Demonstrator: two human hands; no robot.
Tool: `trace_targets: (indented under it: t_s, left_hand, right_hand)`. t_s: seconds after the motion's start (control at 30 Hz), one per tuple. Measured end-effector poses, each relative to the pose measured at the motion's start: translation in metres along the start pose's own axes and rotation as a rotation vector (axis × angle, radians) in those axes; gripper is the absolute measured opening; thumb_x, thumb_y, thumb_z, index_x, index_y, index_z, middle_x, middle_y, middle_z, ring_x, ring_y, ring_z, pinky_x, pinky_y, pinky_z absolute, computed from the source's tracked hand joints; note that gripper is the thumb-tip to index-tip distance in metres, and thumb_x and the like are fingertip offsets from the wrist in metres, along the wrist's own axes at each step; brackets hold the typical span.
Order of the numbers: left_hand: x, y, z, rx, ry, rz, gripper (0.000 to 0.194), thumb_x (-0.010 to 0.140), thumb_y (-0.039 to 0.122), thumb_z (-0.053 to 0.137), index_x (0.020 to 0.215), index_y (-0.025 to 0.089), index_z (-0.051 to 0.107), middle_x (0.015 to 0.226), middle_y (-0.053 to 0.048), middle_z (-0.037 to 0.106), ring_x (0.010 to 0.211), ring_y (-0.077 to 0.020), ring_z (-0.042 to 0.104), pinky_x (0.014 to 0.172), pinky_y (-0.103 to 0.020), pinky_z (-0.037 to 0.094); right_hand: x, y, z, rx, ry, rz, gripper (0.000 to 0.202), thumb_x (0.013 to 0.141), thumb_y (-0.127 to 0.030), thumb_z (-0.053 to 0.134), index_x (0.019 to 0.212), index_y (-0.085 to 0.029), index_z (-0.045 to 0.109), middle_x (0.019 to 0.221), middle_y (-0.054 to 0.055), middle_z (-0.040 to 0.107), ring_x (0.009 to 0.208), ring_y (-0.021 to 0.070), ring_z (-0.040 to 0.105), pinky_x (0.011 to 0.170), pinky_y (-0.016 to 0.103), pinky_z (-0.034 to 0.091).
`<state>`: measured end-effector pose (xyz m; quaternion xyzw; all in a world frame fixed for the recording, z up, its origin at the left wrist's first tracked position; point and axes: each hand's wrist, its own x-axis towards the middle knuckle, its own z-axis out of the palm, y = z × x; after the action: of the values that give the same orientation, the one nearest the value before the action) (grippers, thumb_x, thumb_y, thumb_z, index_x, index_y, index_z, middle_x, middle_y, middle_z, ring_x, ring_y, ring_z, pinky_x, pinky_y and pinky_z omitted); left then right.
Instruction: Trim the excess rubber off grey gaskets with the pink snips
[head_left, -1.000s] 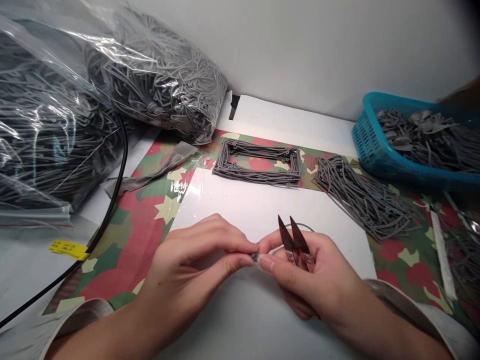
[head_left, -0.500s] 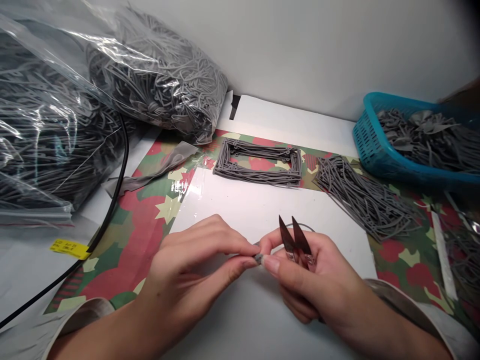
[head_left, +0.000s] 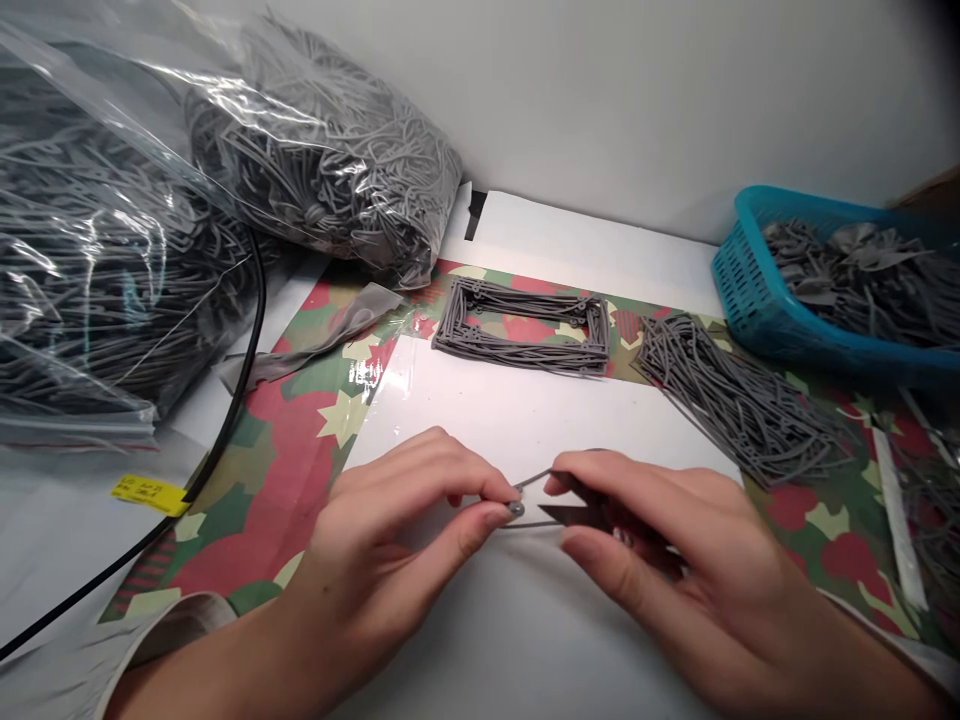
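Between the thumb and forefinger of my left hand (head_left: 420, 530) is pinched one end of a thin grey rubber frame (head_left: 516, 508). Its two strands run right, toward my other hand. My right hand (head_left: 667, 560) is closed round a pair of thread snips (head_left: 577, 514). The snips' dark blades are parted and point left at the pinched end, a small gap from it. My right palm and fingers hide the handles and the far part of the grey frame. Both hands are over a white sheet (head_left: 487, 410).
Behind the sheet lies a stack of grey rectangular frames (head_left: 517, 352). A loose pile of grey strips (head_left: 739, 400) is to its right, before a blue basket (head_left: 750, 260) of more strips. Clear bags (head_left: 330, 160) of grey parts, a black cable (head_left: 244, 370) and a twisted grey strip (head_left: 330, 335) occupy the left.
My right hand has let go of the pinched end, drawn back right and turned the snips from upright to pointing left. My left hand keeps its pinch. The view has shifted slightly.
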<state>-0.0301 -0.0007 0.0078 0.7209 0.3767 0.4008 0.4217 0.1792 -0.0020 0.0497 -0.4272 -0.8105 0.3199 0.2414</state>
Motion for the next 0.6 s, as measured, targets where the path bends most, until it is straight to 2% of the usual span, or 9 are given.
trace_targets:
  t_s: [0.17, 0.6]
  left_hand:
    - [-0.0006, -0.0012, 0.0001, -0.006, -0.001, 0.014, 0.017, 0.09, 0.005, 0.054, 0.093, 0.021, 0.06, 0.084, 0.003, 0.064, 0.078, -0.0088, 0.06, 0.07, -0.02, 0.048]
    - [-0.0013, -0.0018, -0.0002, -0.006, -0.016, 0.017, 0.018, 0.09, 0.004, 0.053, 0.093, 0.02, 0.059, 0.083, 0.002, 0.064, 0.078, -0.0088, 0.06, 0.07, -0.019, 0.048]
  right_hand:
    - [-0.002, 0.0024, 0.0047, -0.249, 0.004, -0.171, 0.018, 0.097, -0.02, 0.045, 0.088, -0.016, 0.059, 0.072, 0.003, 0.067, 0.059, 0.0137, 0.062, 0.052, 0.024, 0.043]
    - [-0.0003, 0.0036, 0.0088, -0.247, 0.007, -0.196, 0.02, 0.096, -0.017, 0.046, 0.088, -0.013, 0.063, 0.07, 0.005, 0.067, 0.058, 0.0145, 0.062, 0.052, 0.025, 0.044]
